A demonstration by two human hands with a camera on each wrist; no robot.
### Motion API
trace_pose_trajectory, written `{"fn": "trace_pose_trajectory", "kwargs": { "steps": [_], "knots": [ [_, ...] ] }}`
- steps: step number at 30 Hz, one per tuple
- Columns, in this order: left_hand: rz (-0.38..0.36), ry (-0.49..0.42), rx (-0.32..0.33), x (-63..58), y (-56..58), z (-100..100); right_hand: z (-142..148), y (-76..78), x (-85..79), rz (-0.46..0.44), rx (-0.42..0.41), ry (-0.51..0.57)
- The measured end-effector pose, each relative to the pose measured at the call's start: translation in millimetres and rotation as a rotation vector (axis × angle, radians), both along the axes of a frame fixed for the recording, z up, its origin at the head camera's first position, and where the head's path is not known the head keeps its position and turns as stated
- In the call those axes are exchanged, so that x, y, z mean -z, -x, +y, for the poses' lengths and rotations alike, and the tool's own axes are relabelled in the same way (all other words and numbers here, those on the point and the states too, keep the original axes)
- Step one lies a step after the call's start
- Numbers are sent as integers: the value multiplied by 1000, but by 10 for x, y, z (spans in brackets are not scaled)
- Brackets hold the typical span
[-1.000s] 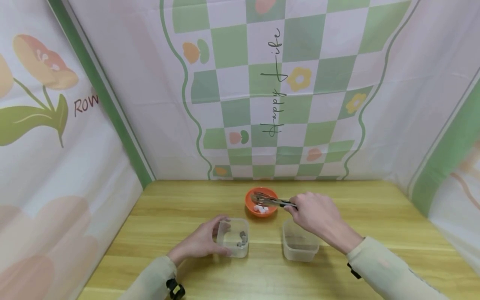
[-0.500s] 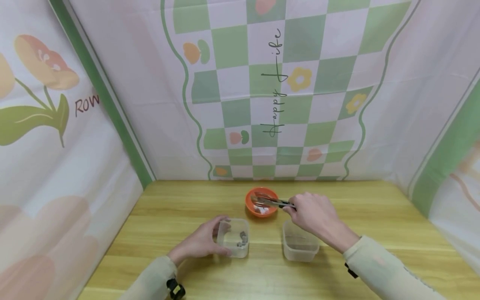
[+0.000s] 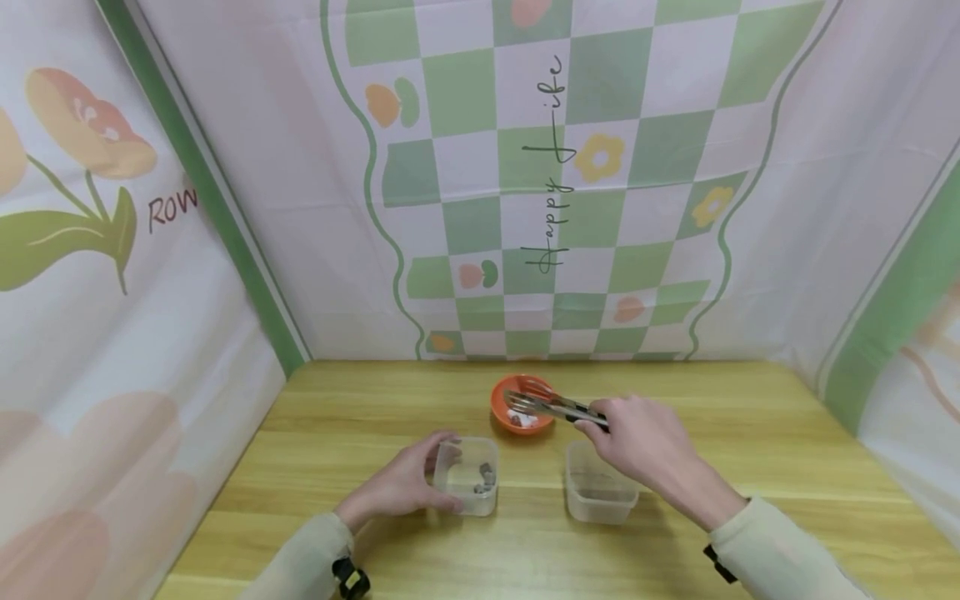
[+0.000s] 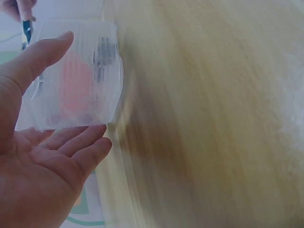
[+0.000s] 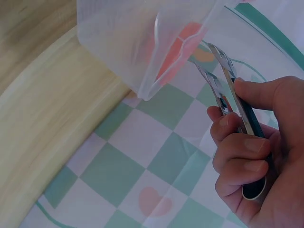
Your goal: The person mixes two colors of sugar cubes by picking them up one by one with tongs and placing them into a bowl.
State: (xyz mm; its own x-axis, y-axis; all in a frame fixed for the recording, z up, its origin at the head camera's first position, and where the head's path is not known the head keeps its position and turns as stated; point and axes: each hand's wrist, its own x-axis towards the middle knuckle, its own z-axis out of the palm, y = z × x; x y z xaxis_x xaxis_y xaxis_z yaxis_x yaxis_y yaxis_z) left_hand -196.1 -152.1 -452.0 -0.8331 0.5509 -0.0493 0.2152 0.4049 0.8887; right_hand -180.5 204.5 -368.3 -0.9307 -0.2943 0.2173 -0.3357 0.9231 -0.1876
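Note:
My left hand (image 3: pixel 401 482) holds a clear plastic container (image 3: pixel 461 475) on the table, thumb on the near side and fingers round the far side. Several small dark grey pieces (image 3: pixel 486 477) lie inside it. In my right hand (image 3: pixel 648 437) is a pair of metal tongs with dark handles (image 5: pixel 249 116), fingers wrapped round the handles. The tong heads reach over a small orange bowl (image 3: pixel 497 402), their two arms spread apart. White pieces (image 3: pixel 522 419) show in the bowl, partly hidden by the tongs.
A second clear plastic container (image 3: pixel 600 507) stands at the right, below my right hand. The wooden table (image 3: pixel 352 392) ends at a curtain (image 3: pixel 465 225) with green and white checks behind the bowl. More printed curtain hangs on both sides.
My right hand has drawn slightly right and nearer to me. The tong arms now stand wider apart over the bowl. My left hand and its container have stayed still.

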Motion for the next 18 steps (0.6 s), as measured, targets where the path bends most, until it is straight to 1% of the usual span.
{"fn": "trace_pose_trajectory", "kwargs": {
  "steps": [8, 18],
  "knots": [
    [6, -6, -1, 34, 1, 1, 53, -157, -16, -6, 27, 38],
    [12, 11, -1, 21, 7, 15, 117, -304, -8, 57, 26, 40]
  ]
}}
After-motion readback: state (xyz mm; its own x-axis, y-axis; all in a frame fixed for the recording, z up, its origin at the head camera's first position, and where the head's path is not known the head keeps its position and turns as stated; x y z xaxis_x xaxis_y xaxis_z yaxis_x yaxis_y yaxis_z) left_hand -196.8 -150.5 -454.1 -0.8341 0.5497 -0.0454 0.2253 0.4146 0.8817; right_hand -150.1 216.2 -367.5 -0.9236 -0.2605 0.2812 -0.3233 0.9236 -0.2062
